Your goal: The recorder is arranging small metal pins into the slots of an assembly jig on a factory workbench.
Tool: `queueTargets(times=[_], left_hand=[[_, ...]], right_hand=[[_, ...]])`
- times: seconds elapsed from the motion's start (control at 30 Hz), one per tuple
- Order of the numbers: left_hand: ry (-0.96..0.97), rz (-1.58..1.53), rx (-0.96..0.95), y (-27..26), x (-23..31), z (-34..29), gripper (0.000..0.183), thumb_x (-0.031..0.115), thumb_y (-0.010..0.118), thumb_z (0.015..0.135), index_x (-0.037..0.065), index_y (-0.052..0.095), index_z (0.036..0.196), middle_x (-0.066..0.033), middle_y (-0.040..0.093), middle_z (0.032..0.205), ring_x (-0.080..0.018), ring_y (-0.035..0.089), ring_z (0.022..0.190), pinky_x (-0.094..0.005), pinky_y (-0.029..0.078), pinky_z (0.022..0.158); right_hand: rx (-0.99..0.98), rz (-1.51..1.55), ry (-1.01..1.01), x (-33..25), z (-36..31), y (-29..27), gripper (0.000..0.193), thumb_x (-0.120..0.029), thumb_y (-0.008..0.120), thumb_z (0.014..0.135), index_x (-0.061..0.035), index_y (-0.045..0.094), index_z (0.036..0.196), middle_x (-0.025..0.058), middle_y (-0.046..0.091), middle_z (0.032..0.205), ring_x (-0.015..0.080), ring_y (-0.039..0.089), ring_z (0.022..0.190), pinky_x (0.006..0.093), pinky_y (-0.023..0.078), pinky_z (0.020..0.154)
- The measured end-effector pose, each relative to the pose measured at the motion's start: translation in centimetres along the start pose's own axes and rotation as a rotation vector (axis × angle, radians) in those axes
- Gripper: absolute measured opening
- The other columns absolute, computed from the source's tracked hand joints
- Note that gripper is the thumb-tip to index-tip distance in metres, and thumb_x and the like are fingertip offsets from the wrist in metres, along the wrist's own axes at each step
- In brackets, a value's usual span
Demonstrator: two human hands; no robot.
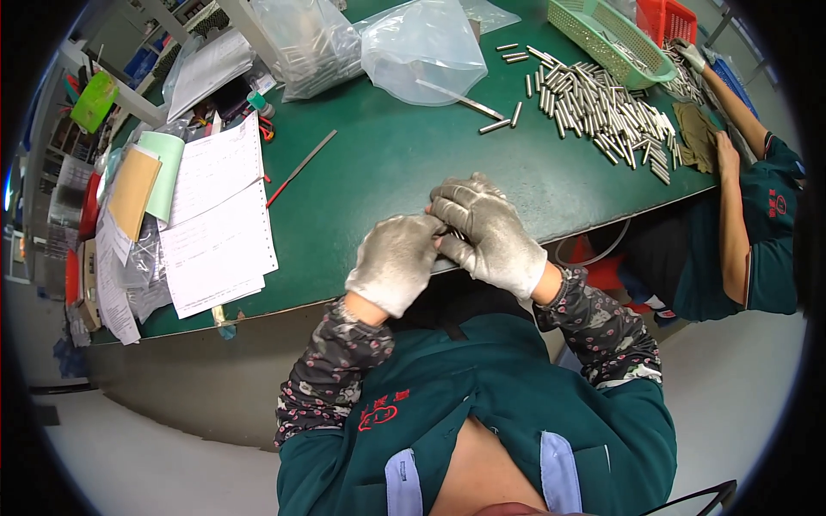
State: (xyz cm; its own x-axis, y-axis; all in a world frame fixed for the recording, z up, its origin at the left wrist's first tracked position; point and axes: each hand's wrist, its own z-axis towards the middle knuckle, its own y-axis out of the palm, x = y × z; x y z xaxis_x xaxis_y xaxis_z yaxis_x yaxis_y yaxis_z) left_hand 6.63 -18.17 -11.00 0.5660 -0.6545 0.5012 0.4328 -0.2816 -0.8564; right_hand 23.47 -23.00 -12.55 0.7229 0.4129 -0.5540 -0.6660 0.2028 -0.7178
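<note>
At the near edge of the green table, my left hand (396, 262) and my right hand (490, 234) meet, both in worn grey-white gloves. Their fingers curl inward around a few short metal pins (458, 232), of which only a small part shows between the gloves. How many pins there are is hidden. My right hand lies over the far side of the pins, its fingers bent. A large heap of similar shiny metal pins (594, 107) is spread on the table to the right, and a loose pin (495, 125) lies nearer the middle.
Papers (215, 215) and a red-handled file (301, 168) lie left. At the back are plastic bags (422, 52) and a metal strip (460, 99). A green basket (611, 43) and a red basket (667, 19) stand back right. A co-worker (731, 224) sits at the right, beside a brown cloth (695, 138).
</note>
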Motion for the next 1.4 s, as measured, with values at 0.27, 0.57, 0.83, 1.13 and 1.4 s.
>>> queueTargets(times=[0.27, 0.57, 0.83, 1.13, 1.4], left_hand=[[-0.243, -0.712, -0.214, 1.1, 1.9, -7.5, 0.020, 0.016, 0.062, 0.085, 0.001, 0.063, 0.098, -0.0097, 0.066, 0.079, -0.0205, 0.065, 0.071, -0.0288, 0.051, 0.072], [-0.591, -2.239, -0.072, 6.6, 3.0, -5.1, 0.072, 0.060, 0.048, 0.089, 0.008, 0.038, 0.137, -0.0128, 0.040, 0.141, -0.0266, 0.037, 0.132, -0.0408, 0.031, 0.111], [-0.594, -2.257, -0.220, 6.4, 2.8, -6.2, 0.051, 0.032, 0.065, 0.089, 0.006, 0.046, 0.129, -0.0088, 0.053, 0.127, -0.0240, 0.050, 0.120, -0.0385, 0.042, 0.103], [-0.546, -1.372, -0.173, 1.7, 4.0, -4.3, 0.044, -0.006, 0.066, 0.078, 0.006, 0.052, 0.117, -0.0029, 0.063, 0.094, -0.0098, 0.058, 0.073, -0.0215, 0.048, 0.054], [0.182, -0.337, 0.156, 4.2, 0.5, -1.4, 0.058, 0.013, 0.073, 0.077, 0.004, 0.044, 0.127, -0.0144, 0.060, 0.117, -0.0276, 0.058, 0.110, -0.0356, 0.046, 0.092]], right_hand=[[0.017, -0.002, -0.025, -0.1, -0.4, 0.1, 0.029, -0.017, 0.069, 0.067, -0.0047, 0.065, 0.093, 0.0119, 0.062, 0.103, 0.0334, 0.057, 0.095, 0.0432, 0.044, 0.084], [-0.009, 0.076, -0.043, -3.5, -3.5, 0.5, 0.031, -0.022, 0.066, 0.073, -0.0007, 0.064, 0.095, 0.0176, 0.061, 0.103, 0.0368, 0.058, 0.095, 0.0456, 0.045, 0.086], [-0.213, 0.815, 0.475, -5.3, -3.6, -3.1, 0.049, -0.042, 0.045, 0.097, -0.0009, 0.055, 0.121, 0.0156, 0.058, 0.117, 0.0277, 0.056, 0.108, 0.0355, 0.042, 0.093], [0.249, 0.595, 0.349, -4.4, -2.5, -5.7, 0.049, -0.042, 0.052, 0.092, -0.0005, 0.058, 0.117, 0.0158, 0.057, 0.118, 0.0269, 0.052, 0.114, 0.0374, 0.039, 0.097], [-0.119, -0.005, 0.158, -6.2, 1.5, -1.0, 0.037, -0.035, 0.054, 0.088, -0.0028, 0.065, 0.104, 0.0191, 0.064, 0.099, 0.0304, 0.061, 0.094, 0.0380, 0.047, 0.086]])
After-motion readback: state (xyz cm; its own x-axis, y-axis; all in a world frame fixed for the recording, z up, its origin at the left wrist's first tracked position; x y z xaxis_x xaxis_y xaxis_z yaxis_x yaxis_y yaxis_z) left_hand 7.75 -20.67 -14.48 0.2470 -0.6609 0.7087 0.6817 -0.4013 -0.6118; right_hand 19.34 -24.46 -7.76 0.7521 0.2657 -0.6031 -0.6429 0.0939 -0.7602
